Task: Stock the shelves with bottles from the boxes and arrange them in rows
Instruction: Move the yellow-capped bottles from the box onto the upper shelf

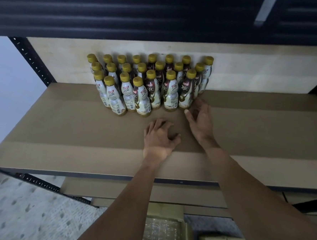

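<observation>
Upright, gold-capped bottles (171,92), cream-brown labels, rows

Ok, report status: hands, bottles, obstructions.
Left hand empty over shelf; right hand empty beside front-right bottle. Bottles upright in rows at back. Nothing blocking.

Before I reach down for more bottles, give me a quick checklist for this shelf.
1. Left hand free: ok, holds nothing.
2. Right hand free: ok, open beside the front right bottle.
3. Bottles upright: ok, all standing.
4. Front row straight: not ok, bases stand staggered.
5. Room on the shelf: ok, bare board right of the group.
6. Stock left in the boxes below: cannot tell, contents not visible.
</observation>
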